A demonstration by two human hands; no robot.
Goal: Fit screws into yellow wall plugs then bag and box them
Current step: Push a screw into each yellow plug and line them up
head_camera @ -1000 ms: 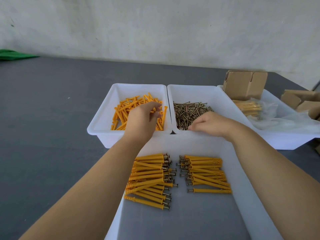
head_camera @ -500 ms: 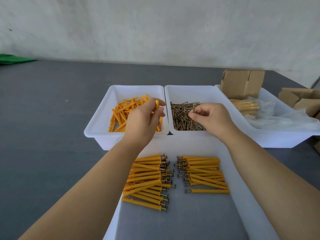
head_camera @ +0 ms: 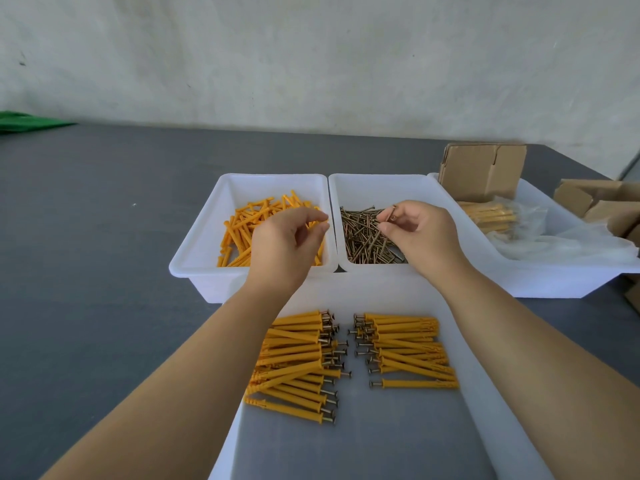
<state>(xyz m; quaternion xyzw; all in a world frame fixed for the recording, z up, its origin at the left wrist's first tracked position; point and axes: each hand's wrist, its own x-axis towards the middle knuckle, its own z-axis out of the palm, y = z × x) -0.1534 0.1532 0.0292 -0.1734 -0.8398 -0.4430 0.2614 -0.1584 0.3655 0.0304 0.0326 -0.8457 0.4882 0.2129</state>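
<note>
Broadly, a dark grey table [head_camera: 86, 271] fills the view, backed by a pale wall [head_camera: 311, 57]. Nearest the camera lies a large white tray [head_camera: 491, 427]; on its floor sit two piles of assembled plugs with screw heads facing the middle gap, the left pile [head_camera: 294, 362] and the right pile [head_camera: 408, 351] lying apart.

Beyond it, three white bins stand in a row. Left bin [head_camera: 204, 244]: loose yellow wall plugs [head_camera: 249, 220]. Middle bin [head_camera: 377, 185], its rim just beside the left bin's rim: a heap of loose screws [head_camera: 363, 237]. Right bin [head_camera: 554, 282]: an open cardboard box [head_camera: 481, 171] at its far end, a clear bag of plugs [head_camera: 491, 216] below it, more clear plastic [head_camera: 571, 244] spread nearer. More cardboard boxes [head_camera: 595, 202] at the far right table edge. Green cloth [head_camera: 27, 121] at far left.

Left hand [head_camera: 284, 244]: hovers over the left bin's right side, fingers curled, fingertips drawn together near the rim. Cannot tell whether it holds a plug; a sliver of yellow shows by the fingertips but may belong to the heap below.

Right hand [head_camera: 422, 233]: over the middle bin, thumb and fingers pinching one screw [head_camera: 391, 214] lifted above the heap, with its head toward the palm.
</note>
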